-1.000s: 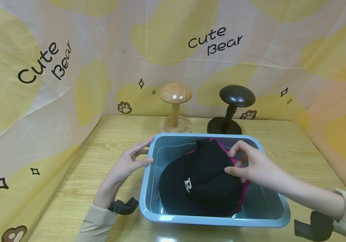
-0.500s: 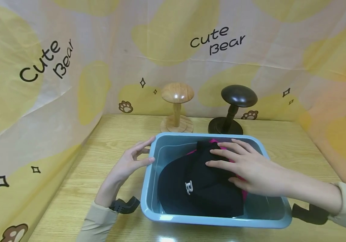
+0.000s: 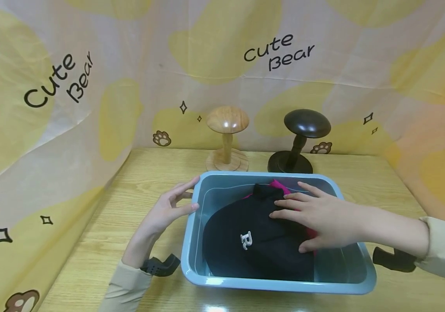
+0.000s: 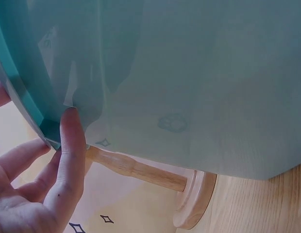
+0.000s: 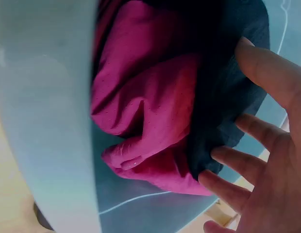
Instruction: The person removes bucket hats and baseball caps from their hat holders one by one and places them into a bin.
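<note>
A light-blue plastic basin [image 3: 273, 285] holds a black cap [image 3: 226, 242] with a white letter R on its front. Magenta cloth [image 5: 145, 97] lies folded beneath the cap, mostly hidden in the head view; its kind is unclear. My left hand [image 3: 168, 207] touches the basin's left rim with spread thumb and forefinger. In the left wrist view, one finger [image 4: 72, 150] lies along the basin's outer wall. My right hand [image 3: 329, 219], fingers spread and nearly straight, rests on the right side of the cap.
Behind the basin stand a light wooden hat stand [image 3: 227, 130] and a dark one [image 3: 304, 130] with rounded tops. Everything sits on a wood-grain table [image 3: 160, 169]. A patterned cloth backdrop [image 3: 222, 52] closes off the back and sides.
My right hand has let go of its pinch on the cap's edge, spread its fingers over the cap and shifted slightly right. The cap lies flatter over the magenta cloth. My left hand stays put.
</note>
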`<state>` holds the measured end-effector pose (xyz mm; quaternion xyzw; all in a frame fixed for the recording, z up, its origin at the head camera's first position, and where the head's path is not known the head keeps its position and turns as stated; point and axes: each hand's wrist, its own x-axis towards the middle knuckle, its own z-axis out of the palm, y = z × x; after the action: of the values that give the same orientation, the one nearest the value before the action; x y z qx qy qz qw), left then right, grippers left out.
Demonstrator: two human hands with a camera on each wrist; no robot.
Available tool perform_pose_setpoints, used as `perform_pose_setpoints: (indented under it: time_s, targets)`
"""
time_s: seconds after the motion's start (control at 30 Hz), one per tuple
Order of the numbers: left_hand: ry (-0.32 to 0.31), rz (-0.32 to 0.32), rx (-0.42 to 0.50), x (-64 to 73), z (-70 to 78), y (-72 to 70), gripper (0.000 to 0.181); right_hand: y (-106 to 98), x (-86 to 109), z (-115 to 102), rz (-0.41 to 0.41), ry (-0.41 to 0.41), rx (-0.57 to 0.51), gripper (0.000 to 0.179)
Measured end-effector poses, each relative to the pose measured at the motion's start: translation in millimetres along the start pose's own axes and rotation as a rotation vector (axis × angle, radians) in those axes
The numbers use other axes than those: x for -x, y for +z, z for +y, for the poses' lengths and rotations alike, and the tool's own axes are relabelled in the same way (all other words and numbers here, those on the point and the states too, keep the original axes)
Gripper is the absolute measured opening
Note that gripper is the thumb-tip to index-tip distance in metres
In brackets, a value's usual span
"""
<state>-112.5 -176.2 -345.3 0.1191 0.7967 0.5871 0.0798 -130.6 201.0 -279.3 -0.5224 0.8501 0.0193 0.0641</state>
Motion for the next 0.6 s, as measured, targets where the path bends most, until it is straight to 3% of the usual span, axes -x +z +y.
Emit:
perform_pose_setpoints:
  time_s: [0.6]
  targets:
    - [0.006,-0.008,0.019,-0.3,0.0,-0.1,0.065,17.6,-3.4,10.3,-0.106,0.008,-0.111,0.077]
